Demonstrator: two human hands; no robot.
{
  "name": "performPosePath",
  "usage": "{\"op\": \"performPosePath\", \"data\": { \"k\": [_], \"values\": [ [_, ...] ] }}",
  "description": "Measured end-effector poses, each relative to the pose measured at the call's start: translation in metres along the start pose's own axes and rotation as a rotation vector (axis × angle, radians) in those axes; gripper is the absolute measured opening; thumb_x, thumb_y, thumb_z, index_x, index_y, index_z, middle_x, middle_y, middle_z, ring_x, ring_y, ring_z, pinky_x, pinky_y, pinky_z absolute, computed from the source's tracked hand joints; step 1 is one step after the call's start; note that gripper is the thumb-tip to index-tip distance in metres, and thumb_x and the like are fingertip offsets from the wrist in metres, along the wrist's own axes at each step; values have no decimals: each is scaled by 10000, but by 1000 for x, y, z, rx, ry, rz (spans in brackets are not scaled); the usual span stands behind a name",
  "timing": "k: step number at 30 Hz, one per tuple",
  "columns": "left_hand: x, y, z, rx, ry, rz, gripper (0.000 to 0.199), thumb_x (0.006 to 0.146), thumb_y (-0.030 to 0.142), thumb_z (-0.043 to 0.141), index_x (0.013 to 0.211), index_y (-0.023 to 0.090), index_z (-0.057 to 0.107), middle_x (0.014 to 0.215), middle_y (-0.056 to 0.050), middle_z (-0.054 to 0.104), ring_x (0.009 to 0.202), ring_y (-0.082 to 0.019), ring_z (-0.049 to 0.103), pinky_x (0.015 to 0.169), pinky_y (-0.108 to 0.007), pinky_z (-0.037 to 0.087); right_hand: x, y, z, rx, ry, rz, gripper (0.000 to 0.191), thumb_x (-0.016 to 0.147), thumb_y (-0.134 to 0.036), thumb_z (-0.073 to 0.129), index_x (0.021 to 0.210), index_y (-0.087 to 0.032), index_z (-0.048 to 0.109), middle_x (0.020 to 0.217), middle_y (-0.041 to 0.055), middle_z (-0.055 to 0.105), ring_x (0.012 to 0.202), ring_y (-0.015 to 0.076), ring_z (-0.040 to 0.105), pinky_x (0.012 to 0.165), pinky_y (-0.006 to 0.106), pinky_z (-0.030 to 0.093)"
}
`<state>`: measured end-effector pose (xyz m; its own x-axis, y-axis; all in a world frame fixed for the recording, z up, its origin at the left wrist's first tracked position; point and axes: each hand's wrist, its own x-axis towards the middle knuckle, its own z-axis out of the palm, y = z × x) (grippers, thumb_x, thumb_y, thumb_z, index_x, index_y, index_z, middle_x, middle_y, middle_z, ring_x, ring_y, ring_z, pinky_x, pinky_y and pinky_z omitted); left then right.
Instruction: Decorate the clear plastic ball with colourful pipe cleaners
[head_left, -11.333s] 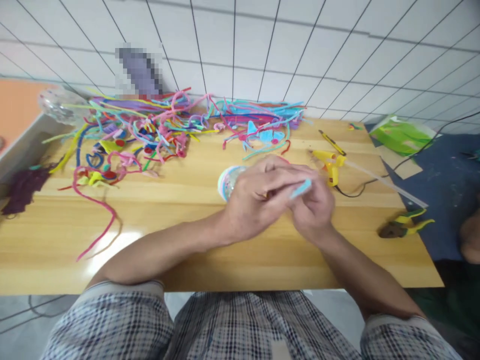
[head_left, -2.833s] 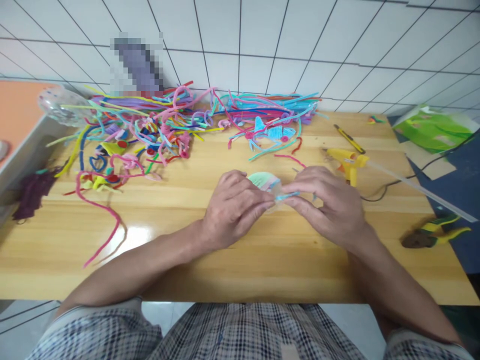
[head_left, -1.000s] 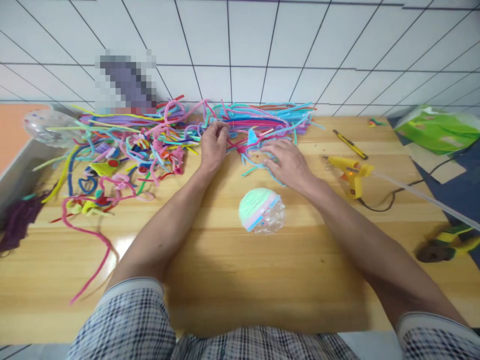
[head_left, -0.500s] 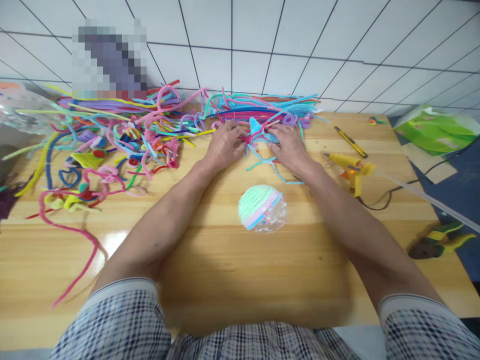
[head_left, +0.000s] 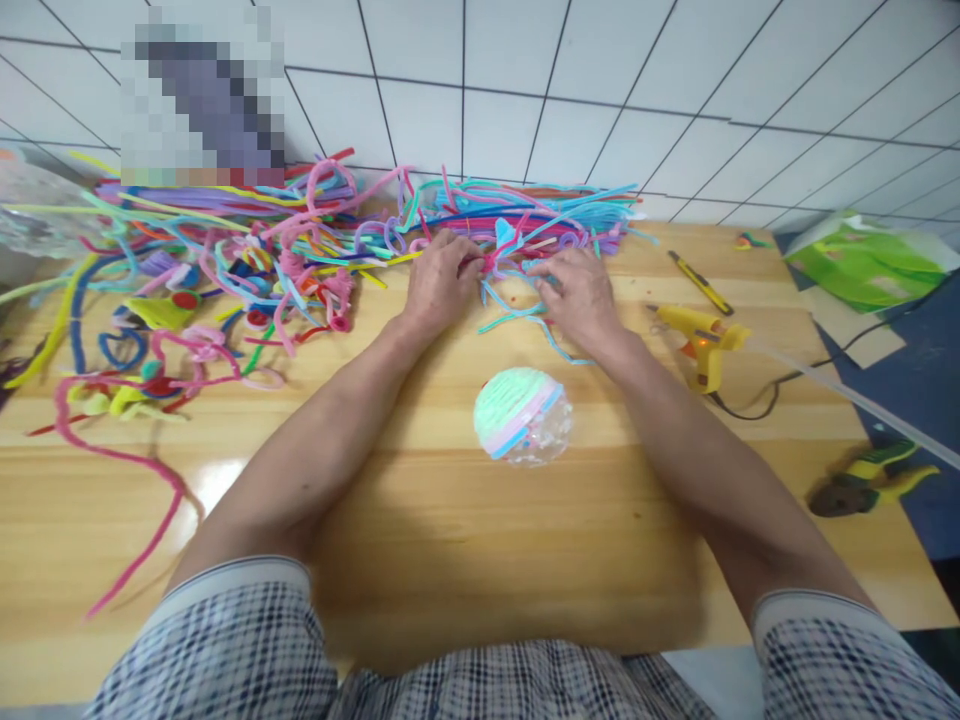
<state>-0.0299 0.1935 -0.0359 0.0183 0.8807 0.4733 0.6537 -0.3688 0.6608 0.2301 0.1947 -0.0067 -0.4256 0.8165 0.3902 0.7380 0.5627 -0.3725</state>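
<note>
Purple shape (head_left: 217, 105) pixelated beyond recognition

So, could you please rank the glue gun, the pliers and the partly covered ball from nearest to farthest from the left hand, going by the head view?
From the left hand:
1. Ball, on the middle of the table, nearer the body.
2. Glue gun, off to the right.
3. Pliers, near the table's right edge.

Glossy wood table (head_left: 480, 560), fuzzy pipe cleaners (head_left: 525, 210), clear plastic ball (head_left: 523, 417)
</note>
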Motion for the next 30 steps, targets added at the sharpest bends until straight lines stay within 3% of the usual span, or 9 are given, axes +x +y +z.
{"op": "performPosePath", "data": {
  "k": [5, 8, 12, 15, 22, 26, 30],
  "values": [
    [3, -8, -1, -121, 70, -21, 61, 1024, 254, 740, 964, 247, 733, 1062, -84, 771, 1113, -294, 706, 1143, -494, 560, 7, 18, 9, -51, 2, 57, 280, 1010, -168, 593, 1100, -260, 842, 1200, 123, 845, 1222, 390, 737, 1169, 640, 538],
    [3, -10, 0, -130, 99, -40, 61, 1050, 275, 733, 997, 246, 743, 1090, -86, 772, 1108, -291, 719, 1129, -490, 567, 5, 28, 6, -34, 30, 75, 314, 989, -131, 574, 1111, -261, 833, 1208, 105, 849, 1221, 372, 732, 1167, 619, 547],
    [1, -6, 3, -64, 43, 13, 66, 1009, 204, 763, 1059, 244, 777, 1198, -109, 774, 1230, -324, 717, 1225, -535, 514, 0, 27, -10, -26, 55, 91, 357, 951, -68, 553, 1054, -273, 827, 1173, 71, 848, 1216, 337, 728, 1134, 548, 559],
    [-2, 1, 4, -2, 3, 49, 137, 999, 162, 733, 1088, 253, 782, 1272, -105, 787, 1261, -323, 717, 1265, -544, 487, -4, 19, -19, -30, -5, 88, 371, 873, -25, 567, 1011, -246, 832, 1126, 78, 841, 1154, 333, 750, 1086, 529, 570],
    [-4, 3, 5, 53, -5, 106, 71, 1024, 225, 717, 1069, 239, 770, 1377, -128, 773, 1347, -344, 691, 1266, -538, 475, -16, 8, -18, 56, -150, -58, 208, 981, -184, 708, 1098, -281, 850, 1218, 101, 794, 1194, 338, 720, 1087, 515, 567],
    [-4, 1, 7, 99, 20, 136, 113, 1062, 299, 674, 1081, 250, 774, 1481, -120, 759, 1429, -338, 655, 1276, -529, 480, -17, 12, -15, 115, -93, -52, 150, 1042, -331, 716, 994, -255, 837, 1094, 97, 785, 1118, 335, 712, 1045, 515, 560],
    [-3, 3, 6, 72, 83, 169, 207, 1094, 419, 660, 1097, 254, 785, 1581, -137, 695, 1466, -348, 638, 1269, -536, 492, -17, 9, -20, 208, 1, -12, 134, 1016, -320, 734, 965, -240, 829, 1032, 74, 790, 1031, 290, 712, 964, 449, 556]
  ]
}}
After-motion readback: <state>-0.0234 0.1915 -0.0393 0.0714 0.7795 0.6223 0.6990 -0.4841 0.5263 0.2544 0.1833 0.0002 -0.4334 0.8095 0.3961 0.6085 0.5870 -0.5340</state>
